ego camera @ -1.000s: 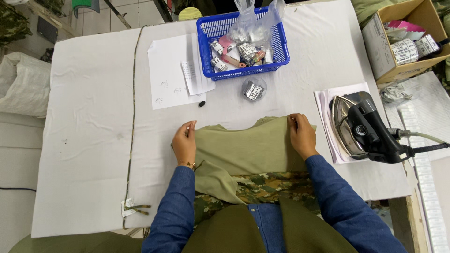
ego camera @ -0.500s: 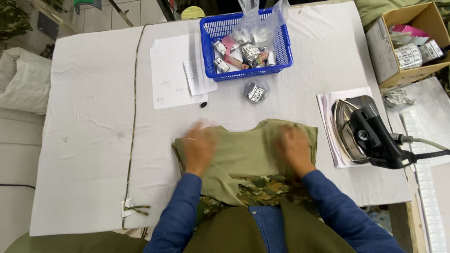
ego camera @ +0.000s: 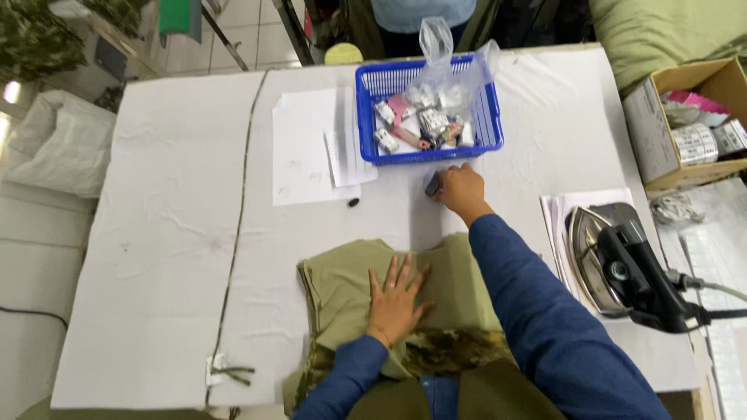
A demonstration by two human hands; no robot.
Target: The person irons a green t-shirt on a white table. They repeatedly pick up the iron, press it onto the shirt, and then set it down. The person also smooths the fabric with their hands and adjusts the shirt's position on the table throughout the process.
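While the left hand (ego camera: 395,299) lies flat with fingers spread wide on the olive garment (ego camera: 350,288) at six o'clock of the desk (ego camera: 156,233), the right hand (ego camera: 459,189) closes around a small dark packet (ego camera: 432,184) at twelve o'clock from the garment, just below the blue basket (ego camera: 428,152). Best to pin the cloth steady and lift the packet cleanly, clear of the iron (ego camera: 622,268) at three o'clock.

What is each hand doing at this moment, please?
Left hand: open, lying flat on the folded olive garment.
Right hand: closed around a small dark packet on the white table.
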